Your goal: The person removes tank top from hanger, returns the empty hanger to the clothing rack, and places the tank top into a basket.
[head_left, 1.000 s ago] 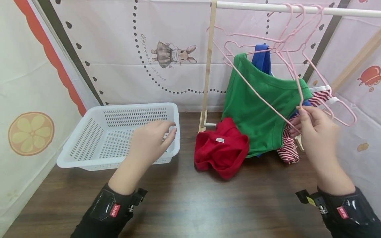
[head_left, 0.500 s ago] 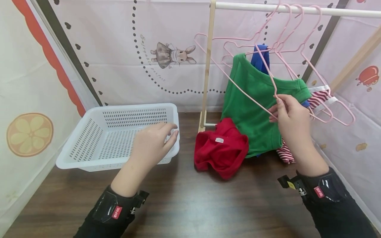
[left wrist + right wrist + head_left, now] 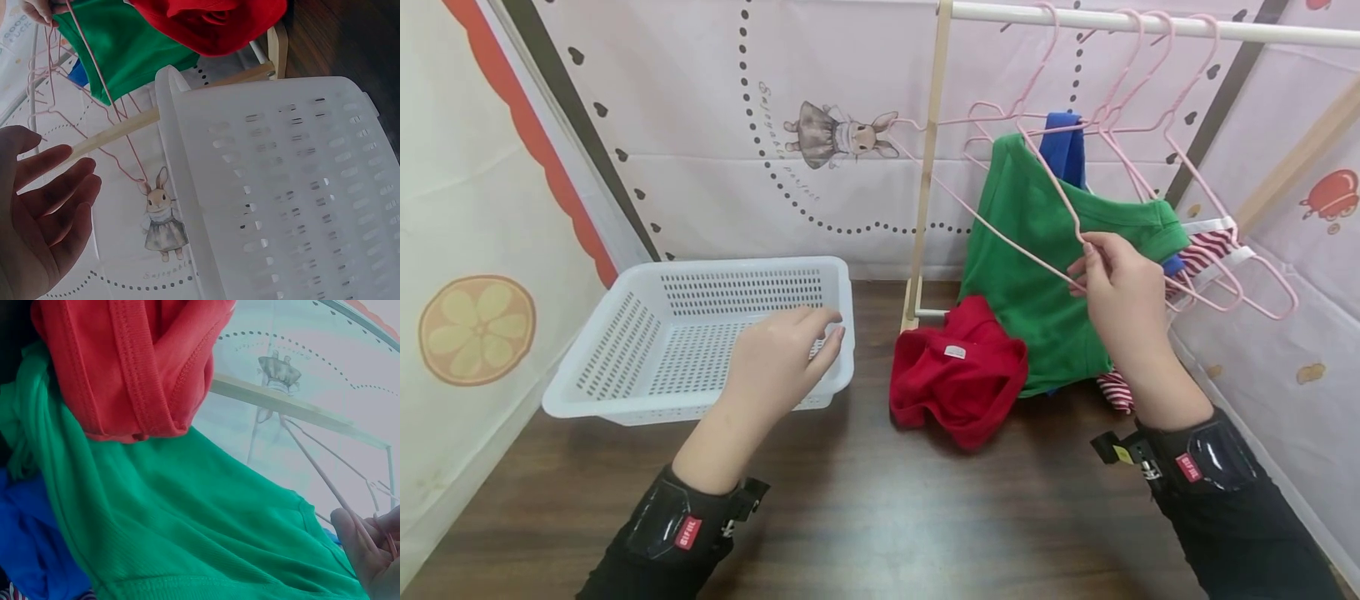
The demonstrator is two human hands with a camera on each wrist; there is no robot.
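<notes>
In the head view my right hand (image 3: 1123,283) pinches the right-hand corner of a bare pink clothes hanger (image 3: 1051,177), whose hook is up at the white rail (image 3: 1300,34). Behind it a green garment (image 3: 1052,342) hangs from another pink hanger. A crumpled red garment (image 3: 958,387) with a white label lies on the table, left of the green one. My left hand (image 3: 775,358) hovers above the right part of a white basket (image 3: 587,408), holding nothing. The left wrist view shows the left hand (image 3: 50,212) with loosely bent fingers, apart from the basket.
A blue garment (image 3: 1064,154) and a red-and-white striped garment (image 3: 1210,243) hang behind the green one. The rack's wooden post (image 3: 927,167) stands between basket and clothes. Printed fabric walls (image 3: 692,200) enclose the dark wooden table (image 3: 880,533).
My right hand has moved left with the bare hanger, which has come away from the other hangers towards the rail's left end. The left hand has stayed nearly still.
</notes>
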